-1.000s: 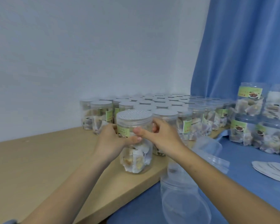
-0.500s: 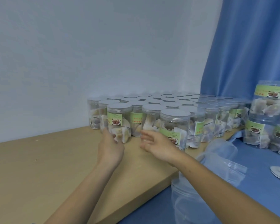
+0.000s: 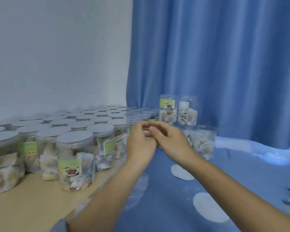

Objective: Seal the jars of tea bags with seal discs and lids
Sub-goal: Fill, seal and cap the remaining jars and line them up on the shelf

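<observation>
**Hands leave the sealed jars and swing toward the unsealed stack**

Both hands had come away from the lidded jars (image 3: 74,158) on the wooden table (image 3: 32,206) and shifted right, as had the view. The left hand (image 3: 141,144) and right hand (image 3: 170,141) met in mid-air, fingertips touching, fingers loosely curled; blur hid whether they pinched anything. Beyond them, unsealed jars of tea bags (image 3: 203,141) stood stacked on blue cloth (image 3: 241,173) against a blue curtain (image 3: 224,56). White seal discs (image 3: 209,208) lay flat on the cloth, near the right forearm. The jars looked light, thin-walled and slick, best gripped around the body. The discs seemed thin and floppy, best lifted by an edge.
</observation>
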Tool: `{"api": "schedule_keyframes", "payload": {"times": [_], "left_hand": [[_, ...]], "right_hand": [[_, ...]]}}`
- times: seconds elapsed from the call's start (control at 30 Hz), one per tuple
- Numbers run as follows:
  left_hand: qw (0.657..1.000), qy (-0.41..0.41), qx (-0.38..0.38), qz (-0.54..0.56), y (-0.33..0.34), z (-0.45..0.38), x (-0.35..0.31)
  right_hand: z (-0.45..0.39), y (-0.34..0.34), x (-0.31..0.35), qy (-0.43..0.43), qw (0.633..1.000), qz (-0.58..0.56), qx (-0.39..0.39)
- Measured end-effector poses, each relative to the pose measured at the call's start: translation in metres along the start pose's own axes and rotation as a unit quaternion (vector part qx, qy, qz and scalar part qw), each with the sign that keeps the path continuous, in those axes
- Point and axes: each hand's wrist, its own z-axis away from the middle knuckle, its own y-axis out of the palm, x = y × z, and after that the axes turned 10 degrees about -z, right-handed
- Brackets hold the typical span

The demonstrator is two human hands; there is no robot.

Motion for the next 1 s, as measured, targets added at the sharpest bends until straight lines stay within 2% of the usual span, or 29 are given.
{"api": "schedule_keyframes", "payload": {"times": [0.23,0.3,0.43,0.6,0.7,0.83,1.0], "left_hand": [[0.981,0.066,0.173,-0.058,0.162,-0.015,-0.051],[0.971,0.063,0.215,-0.083,0.200,-0.022,-0.052],[0.936,0.070,0.275,-0.208,0.265,-0.048,-0.037],[0.906,0.035,0.317,-0.278,0.312,-0.078,-0.007],[0.900,0.022,0.317,-0.297,0.326,-0.083,0.008],[0.939,0.036,0.244,-0.239,0.323,-0.074,0.013],[0.956,0.126,0.199,-0.175,0.294,-0.042,-0.003]], "right_hand": [[-0.001,-0.143,-0.051,0.076,0.985,0.040,-0.148],[-0.004,-0.170,-0.068,0.099,0.981,0.029,-0.166],[-0.018,-0.212,-0.108,0.129,0.971,0.048,-0.197],[-0.032,-0.235,-0.150,0.166,0.966,0.063,-0.188],[-0.037,-0.239,-0.169,0.188,0.963,0.092,-0.171],[-0.036,-0.236,-0.182,0.190,0.963,0.103,-0.161],[-0.028,-0.233,-0.168,0.136,0.963,0.173,-0.155]]}}
